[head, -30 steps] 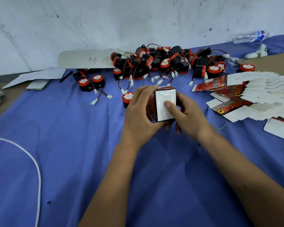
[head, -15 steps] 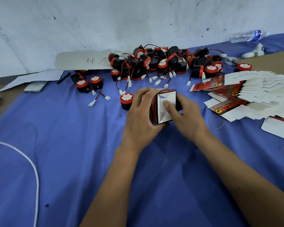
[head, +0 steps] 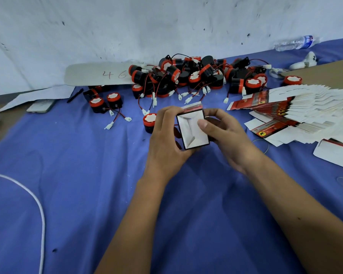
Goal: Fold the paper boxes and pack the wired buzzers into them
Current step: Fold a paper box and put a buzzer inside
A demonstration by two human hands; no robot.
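Paper box (head: 193, 129) held up over the blue desk (head: 71, 175), open end with white flaps facing the camera, red printed panel along its top edge. Left hand (head: 166, 141) wrapped round the box's left side, fingers (head: 169, 111) curled over the top corner, closed on it. Right hand (head: 224, 135) gripping the box's right side, thumb pressed onto a white flap. Just left of the box, partly behind the left hand, one red-and-black buzzer (head: 149, 122) standing on the desk. Behind the box, a tangled heap of wired buzzers (head: 196, 76) by the white wall. Right of the box, a fanned stack of flat boxes (head: 297, 109). Far left of the box, a white cable (head: 38, 206) curving across the cloth.
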